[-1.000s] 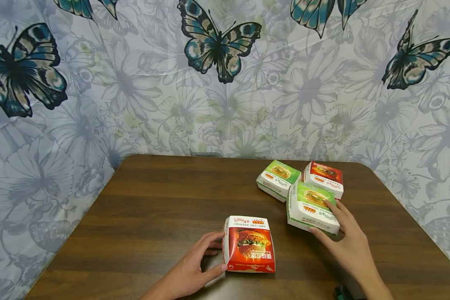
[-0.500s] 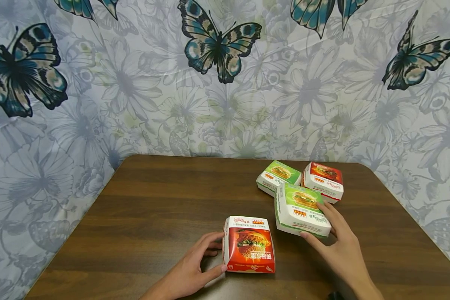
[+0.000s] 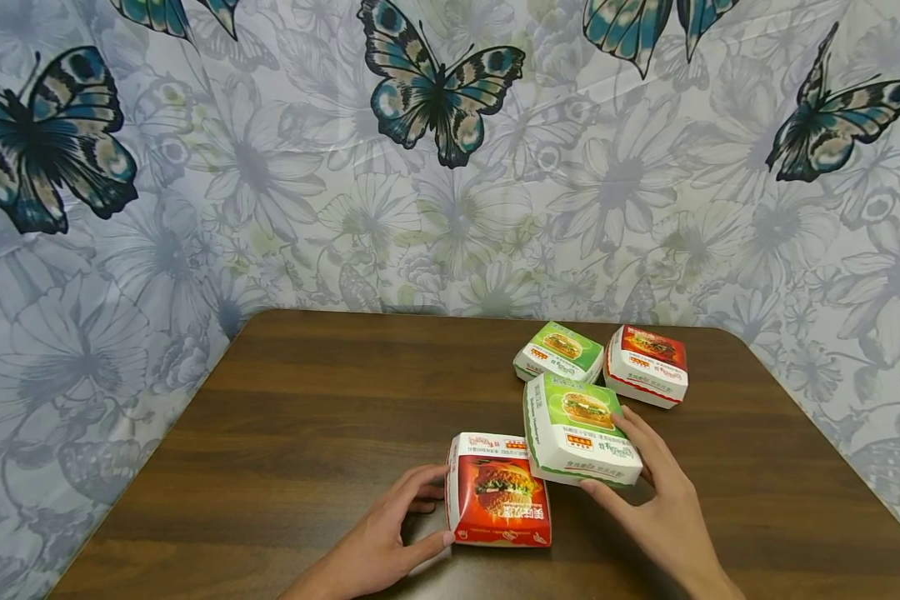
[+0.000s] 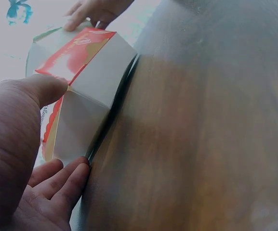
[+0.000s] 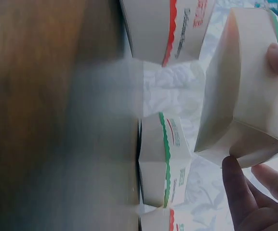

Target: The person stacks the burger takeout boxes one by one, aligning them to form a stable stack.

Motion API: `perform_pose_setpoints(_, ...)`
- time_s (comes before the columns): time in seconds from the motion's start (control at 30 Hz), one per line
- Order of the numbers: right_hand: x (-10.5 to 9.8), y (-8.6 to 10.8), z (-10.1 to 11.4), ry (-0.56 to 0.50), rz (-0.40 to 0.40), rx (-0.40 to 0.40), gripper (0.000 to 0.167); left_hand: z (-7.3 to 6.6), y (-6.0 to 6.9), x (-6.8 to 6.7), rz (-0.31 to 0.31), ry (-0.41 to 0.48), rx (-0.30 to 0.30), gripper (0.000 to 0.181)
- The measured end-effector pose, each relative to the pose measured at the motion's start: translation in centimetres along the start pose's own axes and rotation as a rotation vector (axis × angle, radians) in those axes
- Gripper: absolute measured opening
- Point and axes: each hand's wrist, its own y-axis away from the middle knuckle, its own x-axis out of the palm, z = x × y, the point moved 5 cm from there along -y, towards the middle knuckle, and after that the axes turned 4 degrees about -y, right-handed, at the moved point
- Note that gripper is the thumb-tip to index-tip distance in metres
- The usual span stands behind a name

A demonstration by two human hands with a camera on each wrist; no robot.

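Near the front middle of the table, a red-and-white burger box [image 3: 498,500] is gripped by my left hand [image 3: 375,529], thumb at its near left corner and fingertips along its left side. The left wrist view shows the thumb and fingers of the left hand [image 4: 13,139] at two corners of the red box [image 4: 95,72]. My right hand [image 3: 663,512] pinches a green-and-white burger box [image 3: 585,429] by its right side, tilted and overlapping the red box's back right corner in the head view. In the right wrist view, this green box [image 5: 254,72] hangs above the table.
At the back right of the brown table [image 3: 307,400] sit another green box [image 3: 558,352] and, right beside it, another red box [image 3: 645,367]. A cloth with flowers and butterflies [image 3: 457,208] hangs behind the table.
The right hand has carried the green box leftward and slightly nearer, from in front of the back boxes to the front red box. The left hand and its red box have stayed put.
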Motion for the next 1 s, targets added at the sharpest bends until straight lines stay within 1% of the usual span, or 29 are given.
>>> perform_pose_setpoints(0.13, 0.6, 0.2, 0.5, -0.015, 0.014, -0.023, 0.100, 0.0, 0.0, 0.0, 0.003, -0.001, -0.001, 0.069)
perform_pose_setpoints(0.37, 1.6, 0.7, 1.3, -0.048, 0.035, -0.005, 0.098, 0.1, 0.0, 0.0, 0.002, -0.006, -0.004, 0.068)
perform_pose_setpoints(0.57, 2.4, 1.1, 1.9, -0.062, 0.040, -0.007, 0.098, 0.1, 0.0, 0.0, -0.001, -0.012, 0.000, 0.068)
perform_pose_setpoints(0.77, 2.7, 1.3, 2.1, -0.039, 0.054, -0.027, 0.100, 0.1, 0.0, -0.1, 0.008, -0.007, -0.002, 0.067)
perform_pose_setpoints(1.0, 2.9, 1.3, 2.6, -0.012, 0.097, -0.022, 0.102, 0.1, -0.1, -0.1, 0.014, -0.004, -0.010, 0.066)
